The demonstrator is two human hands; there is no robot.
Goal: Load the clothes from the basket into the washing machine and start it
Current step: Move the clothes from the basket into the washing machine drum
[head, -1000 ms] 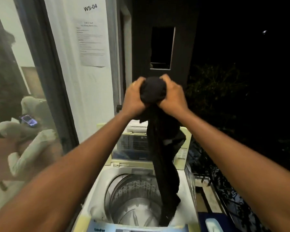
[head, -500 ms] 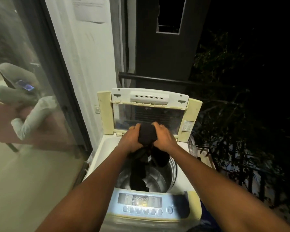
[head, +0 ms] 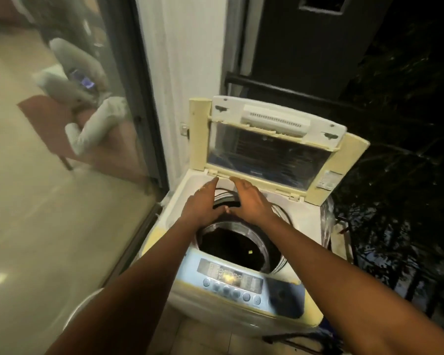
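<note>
A top-loading washing machine (head: 308,221) stands in front of me with its lid (head: 269,147) folded up at the back. Dark clothes (head: 231,245) lie in the drum below my hands. My left hand (head: 201,204) and my right hand (head: 249,201) hover side by side over the far part of the drum opening, fingers straight and spread, holding nothing. The lit control panel (head: 228,278) with a row of round buttons runs along the near edge of the machine.
A glass sliding door (head: 69,139) with a dark frame is on the left, a white wall (head: 190,52) behind the machine. Part of a white rim (head: 78,310) shows low on the left. Dark foliage (head: 400,139) fills the right.
Both hands lowered the dark garment from high above the machine into the drum and let it go. They are now spread and hold nothing. The camera has tilted further down.
</note>
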